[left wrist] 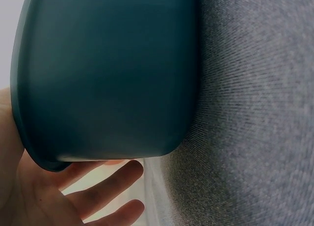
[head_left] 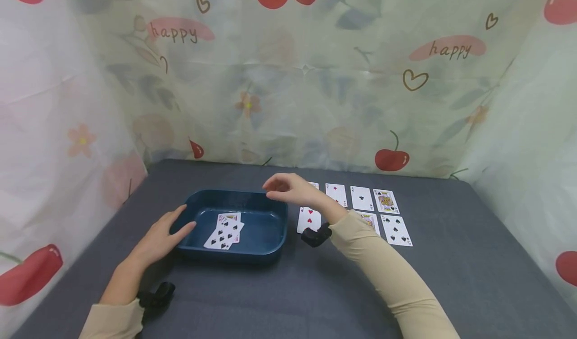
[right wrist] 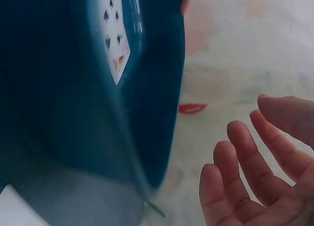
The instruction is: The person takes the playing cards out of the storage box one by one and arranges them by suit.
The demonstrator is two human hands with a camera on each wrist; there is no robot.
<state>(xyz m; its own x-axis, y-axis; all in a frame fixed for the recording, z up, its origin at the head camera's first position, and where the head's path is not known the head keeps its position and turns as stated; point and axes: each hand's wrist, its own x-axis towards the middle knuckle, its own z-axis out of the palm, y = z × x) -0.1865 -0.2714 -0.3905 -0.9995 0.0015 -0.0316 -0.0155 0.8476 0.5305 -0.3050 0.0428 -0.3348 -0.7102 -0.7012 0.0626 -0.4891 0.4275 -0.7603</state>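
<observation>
My left hand (head_left: 155,236) rests at the left side of a dark blue tray (head_left: 266,253), thumb over the rim and straight, spread fingers (left wrist: 105,189) along the outside wall. In the tray lie overlapping playing cards: a spades card (head_left: 224,236) on top, partly covering a face card (head_left: 232,215). Above the tray's right rim hangs my right hand (head_left: 290,189), holding nothing, its fingers (right wrist: 226,169) loosely bent and apart from the thumb.
Two rows of face-up cards lie right of the tray, among them a hearts card (head_left: 309,221), a clubs card (head_left: 361,199), a face card (head_left: 385,201) and a spades card (head_left: 396,230). My right forearm hides some. Printed curtains (head_left: 306,88) surround the grey table (head_left: 270,299).
</observation>
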